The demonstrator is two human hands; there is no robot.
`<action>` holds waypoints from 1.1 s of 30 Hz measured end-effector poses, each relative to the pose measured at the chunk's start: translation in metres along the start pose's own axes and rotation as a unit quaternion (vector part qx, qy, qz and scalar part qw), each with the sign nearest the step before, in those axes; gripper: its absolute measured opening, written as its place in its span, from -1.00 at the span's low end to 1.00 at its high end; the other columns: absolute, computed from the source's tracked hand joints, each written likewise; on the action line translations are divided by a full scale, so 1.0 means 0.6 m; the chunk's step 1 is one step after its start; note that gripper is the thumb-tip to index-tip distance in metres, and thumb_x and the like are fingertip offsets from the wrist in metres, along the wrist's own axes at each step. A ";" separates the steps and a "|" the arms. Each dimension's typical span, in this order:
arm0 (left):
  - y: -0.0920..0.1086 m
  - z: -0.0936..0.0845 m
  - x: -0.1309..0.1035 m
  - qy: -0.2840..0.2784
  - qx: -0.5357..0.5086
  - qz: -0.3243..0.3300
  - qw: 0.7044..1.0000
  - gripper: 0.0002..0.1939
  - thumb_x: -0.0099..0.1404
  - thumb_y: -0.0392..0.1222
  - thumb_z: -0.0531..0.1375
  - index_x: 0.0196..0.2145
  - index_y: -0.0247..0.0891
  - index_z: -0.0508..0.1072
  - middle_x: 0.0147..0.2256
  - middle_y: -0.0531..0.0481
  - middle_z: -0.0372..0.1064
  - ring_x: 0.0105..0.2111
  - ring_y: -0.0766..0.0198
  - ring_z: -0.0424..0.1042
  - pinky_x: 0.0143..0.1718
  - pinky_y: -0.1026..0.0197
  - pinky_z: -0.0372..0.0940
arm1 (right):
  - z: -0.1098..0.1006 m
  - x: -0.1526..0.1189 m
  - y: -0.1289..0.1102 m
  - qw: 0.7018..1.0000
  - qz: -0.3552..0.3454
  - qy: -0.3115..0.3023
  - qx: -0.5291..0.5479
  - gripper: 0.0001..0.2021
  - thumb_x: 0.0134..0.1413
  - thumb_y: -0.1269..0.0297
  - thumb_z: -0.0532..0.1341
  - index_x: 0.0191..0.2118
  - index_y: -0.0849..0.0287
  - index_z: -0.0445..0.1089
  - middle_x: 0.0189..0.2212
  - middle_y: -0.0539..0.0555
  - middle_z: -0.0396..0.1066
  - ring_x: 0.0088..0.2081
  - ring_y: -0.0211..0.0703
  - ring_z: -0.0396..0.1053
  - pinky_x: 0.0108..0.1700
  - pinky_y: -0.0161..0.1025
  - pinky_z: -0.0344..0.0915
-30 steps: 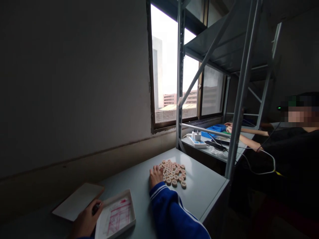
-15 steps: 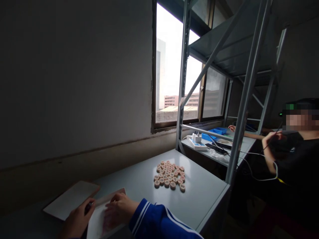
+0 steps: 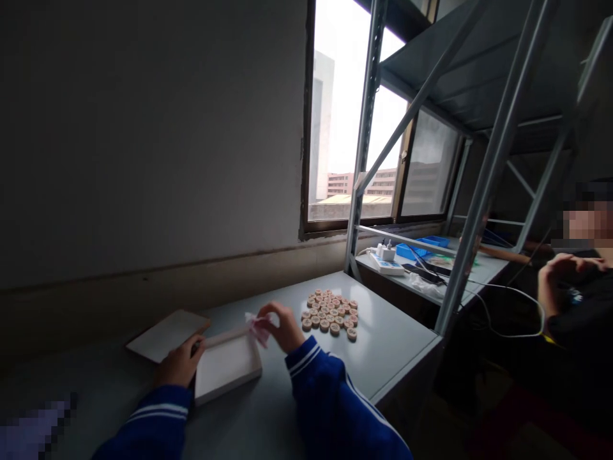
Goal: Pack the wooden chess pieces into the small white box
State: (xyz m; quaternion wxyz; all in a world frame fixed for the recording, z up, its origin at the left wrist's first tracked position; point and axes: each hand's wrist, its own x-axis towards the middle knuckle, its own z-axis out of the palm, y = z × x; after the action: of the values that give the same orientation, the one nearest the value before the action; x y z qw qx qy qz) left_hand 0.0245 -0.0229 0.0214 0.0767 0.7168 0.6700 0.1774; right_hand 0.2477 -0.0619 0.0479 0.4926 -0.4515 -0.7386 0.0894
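My left hand (image 3: 179, 363) is closed on the left side of a shallow white box (image 3: 227, 367), which lies open on the table. Something small and dark shows at its fingertips, too unclear to name. My right hand (image 3: 282, 324) pinches a crumpled pinkish-white piece, thin like tissue or film (image 3: 259, 330), over the box's far right corner. Inside, the box looks bare white. Behind my left hand lies a flat white box lid (image 3: 167, 333). Several round wooden Chinese chess pieces (image 3: 330, 312) sit in a loose cluster to the right of my right hand.
The grey table (image 3: 368, 345) runs along a wall under a window. A metal shelf frame (image 3: 467, 243) stands at its far right end. Beyond are a white power strip (image 3: 387, 265), blue trays (image 3: 421, 248) and cables. Another person (image 3: 575, 306) sits at the right.
My right hand has come up out of the box and moved right, carrying the pinkish crumpled piece. My left hand stays at the box's left side. The camera view has shifted.
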 end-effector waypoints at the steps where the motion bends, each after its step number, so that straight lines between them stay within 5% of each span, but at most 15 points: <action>1: 0.002 0.000 -0.004 0.011 0.003 -0.001 1.000 -0.71 0.24 -0.13 -0.10 -0.22 -0.19 0.36 -0.26 -0.06 0.43 -0.24 0.13 0.40 -0.34 0.28 0.21 | -0.015 -0.003 0.004 0.999 0.025 0.022 -0.003 -0.84 -0.03 0.19 0.16 -0.38 0.19 0.32 -0.43 -0.01 0.34 -0.36 -0.30 0.27 -0.27 -0.33 0.16; 6: 0.005 0.008 -0.027 0.118 -0.003 0.033 0.992 -0.68 0.25 -0.10 -0.12 -0.15 -0.24 0.30 -0.23 -0.10 0.36 -0.22 0.18 0.36 -0.27 0.26 0.21 | -0.051 -0.047 0.027 0.958 0.176 -0.046 -0.221 -0.80 -0.07 0.17 0.18 -0.27 0.07 0.35 -0.35 0.02 0.37 -0.25 -0.17 0.28 -0.20 -0.20 0.13; 11: 0.010 0.003 -0.051 0.272 0.004 0.102 0.957 -0.67 0.24 -0.09 -0.09 -0.16 -0.32 0.28 -0.23 -0.22 0.25 -0.18 0.08 0.28 -0.19 0.14 0.21 | -0.048 -0.077 0.024 0.926 0.188 -0.090 -0.316 -0.58 -0.04 0.05 0.13 -0.01 -0.05 0.22 -0.12 0.09 0.28 -0.07 -0.02 0.18 -0.12 -0.02 0.09; 17: 0.020 -0.001 -0.055 0.293 0.001 0.167 0.941 -0.77 0.21 -0.16 -0.05 -0.23 -0.28 0.29 -0.26 -0.18 0.21 -0.26 0.12 0.28 -0.19 0.11 0.20 | -0.046 -0.080 0.037 0.936 0.073 -0.249 -0.238 -0.58 -0.18 0.16 0.25 -0.08 -0.08 0.31 -0.10 0.04 0.28 -0.10 -0.11 0.23 -0.11 -0.16 0.16; 23: 0.024 -0.006 -0.049 0.319 -0.023 0.165 0.933 -0.78 0.23 -0.18 -0.06 -0.21 -0.29 0.25 -0.21 -0.18 0.18 -0.22 0.14 0.25 -0.18 0.12 0.19 | -0.043 -0.067 0.043 0.935 0.083 -0.275 -0.208 -0.65 -0.23 0.37 0.24 -0.18 0.15 0.36 -0.59 -0.06 0.28 -0.52 -0.30 0.22 -0.38 -0.30 0.19; 27: 0.014 -0.010 -0.039 0.335 -0.050 0.172 0.925 -0.77 0.19 -0.28 -0.03 -0.17 -0.33 0.21 -0.20 -0.19 0.20 -0.17 0.12 0.23 -0.16 0.12 0.18 | -0.044 -0.022 0.019 0.937 0.063 -0.329 -0.100 -0.92 -0.18 0.31 0.19 -0.48 0.18 0.38 -0.64 -0.05 0.26 -0.55 -0.32 0.19 -0.45 -0.33 0.14; 29: 0.008 -0.008 -0.029 0.339 -0.063 0.171 0.923 -0.76 0.18 -0.30 -0.04 -0.17 -0.34 0.21 -0.22 -0.17 0.21 -0.18 0.14 0.22 -0.17 0.13 0.18 | -0.034 0.007 0.003 0.958 0.062 -0.281 -0.001 -0.82 -0.10 0.17 0.12 -0.50 0.18 0.35 -0.57 -0.03 0.29 -0.52 -0.31 0.20 -0.46 -0.34 0.14; 33: 0.003 0.000 -0.007 0.282 -0.075 0.174 0.941 -0.83 0.14 -0.38 -0.05 -0.35 -0.30 0.30 -0.33 -0.09 0.25 -0.26 0.22 0.25 -0.20 0.19 0.17 | 0.019 0.039 -0.016 0.977 0.101 -0.046 0.183 -0.73 -0.04 0.05 0.04 -0.37 0.17 0.26 -0.47 -0.02 0.27 -0.47 -0.32 0.20 -0.47 -0.37 0.15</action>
State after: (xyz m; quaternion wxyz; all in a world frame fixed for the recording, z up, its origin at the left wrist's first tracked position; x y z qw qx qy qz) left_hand 0.0258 -0.0269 0.0213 -0.0937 0.7349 0.5139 0.4326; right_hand 0.2306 -0.0462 0.0628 0.5209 -0.4213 -0.6821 0.2931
